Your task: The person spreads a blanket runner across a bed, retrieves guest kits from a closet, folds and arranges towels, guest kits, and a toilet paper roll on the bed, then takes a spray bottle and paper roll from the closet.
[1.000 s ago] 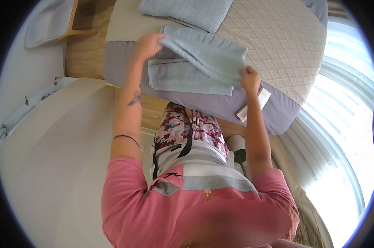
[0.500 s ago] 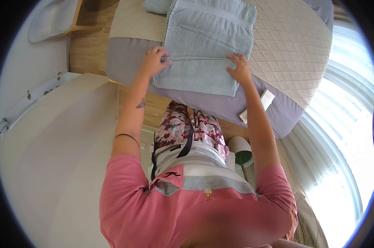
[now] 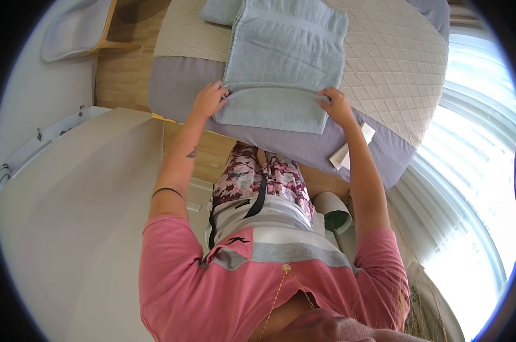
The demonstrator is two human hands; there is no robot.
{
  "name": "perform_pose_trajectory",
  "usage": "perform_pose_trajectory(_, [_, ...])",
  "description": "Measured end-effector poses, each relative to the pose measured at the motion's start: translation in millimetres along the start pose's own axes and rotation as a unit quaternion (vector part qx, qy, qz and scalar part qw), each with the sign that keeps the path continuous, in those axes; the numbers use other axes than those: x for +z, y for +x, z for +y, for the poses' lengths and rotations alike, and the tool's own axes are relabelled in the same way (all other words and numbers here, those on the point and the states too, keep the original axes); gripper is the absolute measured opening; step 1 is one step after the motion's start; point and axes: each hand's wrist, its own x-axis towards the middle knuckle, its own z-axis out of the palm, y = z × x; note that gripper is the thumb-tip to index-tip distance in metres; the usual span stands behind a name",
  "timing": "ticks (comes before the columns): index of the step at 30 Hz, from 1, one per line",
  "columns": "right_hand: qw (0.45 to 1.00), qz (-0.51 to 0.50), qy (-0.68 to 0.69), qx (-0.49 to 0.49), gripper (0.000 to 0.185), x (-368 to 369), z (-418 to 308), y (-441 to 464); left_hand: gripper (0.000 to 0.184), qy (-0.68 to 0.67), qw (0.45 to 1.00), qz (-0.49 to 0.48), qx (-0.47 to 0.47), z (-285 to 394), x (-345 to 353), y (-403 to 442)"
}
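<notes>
A light blue-grey towel [image 3: 286, 51] lies spread on the bed, with its near part folded over and a raised edge running across it. My left hand [image 3: 212, 100] pinches the left end of that edge. At the right end, my right hand [image 3: 335, 105] has its fingers closed on the same edge. Behind the towel's upper left corner, part of another blue-grey towel [image 3: 219, 11] shows.
The bed has a beige quilted cover [image 3: 395, 74] and a grey sheet [image 3: 181, 85]. A small white and beige item [image 3: 352, 147] lies beside my right forearm. A chair [image 3: 78, 31] stands at upper left, a white bin [image 3: 333, 211] below the bed, and curtains [image 3: 440, 199] hang right.
The lifted towel part was laid out away from me over the bed, partly covering the other towel. Both hands, open half a second ago, have now closed on the fold's edge.
</notes>
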Motion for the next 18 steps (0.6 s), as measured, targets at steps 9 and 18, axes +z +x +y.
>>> perform_pose_trajectory(9, [0.984,0.026,0.143,0.103,0.015,-66.0,41.8,-43.8,0.019,-0.146,0.983,-0.045,0.104,49.1,-117.9,66.4])
perform_pose_trajectory(18, [0.955,0.194,0.194,0.113,0.053,-16.1,78.4,51.6,0.05,-0.15,0.982,0.11,0.024,13.6,-33.3,156.7])
